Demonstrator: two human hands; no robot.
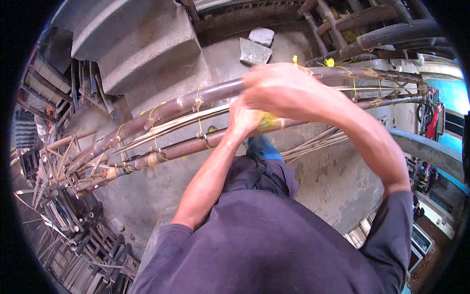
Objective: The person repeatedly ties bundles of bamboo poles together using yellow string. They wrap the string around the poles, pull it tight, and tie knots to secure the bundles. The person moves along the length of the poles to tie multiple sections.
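Two long dark brown bamboo poles (218, 91) run side by side in front of me, with thin pale strips (183, 117) lying between them. Loops of yellow cord (199, 126) tie the strips and poles together at intervals. My left hand (243, 117) is closed between the poles, beside the strips and a yellow bundle (268, 120); its fingertips and what they grip are hidden. Smeared by motion, my right hand (267, 83) is bent over the far pole, just above the left. Its fingers cannot be made out.
Concrete steps (142, 54) rise at the far left. Two stone blocks (255, 51) lie on the floor beyond the poles. Stacked bamboo pieces (93, 240) fill the lower left. Loose thin sticks (313, 144) lie right of my legs, and a dark bamboo frame (362, 29) stands at upper right.
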